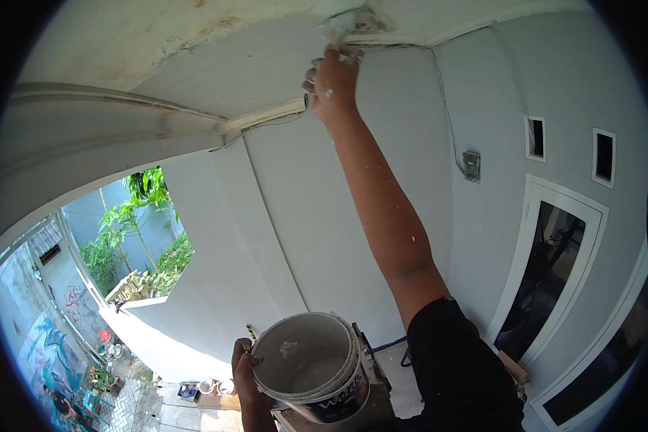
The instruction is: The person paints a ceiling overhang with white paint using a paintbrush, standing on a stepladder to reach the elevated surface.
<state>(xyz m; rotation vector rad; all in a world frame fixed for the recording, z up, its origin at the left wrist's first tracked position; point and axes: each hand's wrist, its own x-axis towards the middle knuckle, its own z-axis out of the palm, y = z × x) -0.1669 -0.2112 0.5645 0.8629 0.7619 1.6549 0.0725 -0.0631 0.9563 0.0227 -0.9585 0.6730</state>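
My right hand (pixel 336 81) is raised to the ceiling, closed round a blurred, pale scraper-like tool (pixel 340 30). The tool's far end meets the ceiling beside a rough, dark damaged patch (pixel 373 20). White specks dot the fingers and forearm. Low in the view, my left hand (pixel 245 369) grips the left rim of a pail (pixel 331 398), with the thumb over the edge. Pale residue coats the pail's inner wall, and a whitish lump sticks there. Dark printed lettering runs round its outside. The pail is tilted so that its mouth faces me.
A pale ceiling moulding (pixel 266 115) breaks off left of my raised hand, with loose wires (pixel 443 93) along the wall. An electrical box (pixel 471 166) and a white-framed door (pixel 547 266) are at right. A wall opening (pixel 140 237) shows plants. Containers (pixel 207 387) stand far below.
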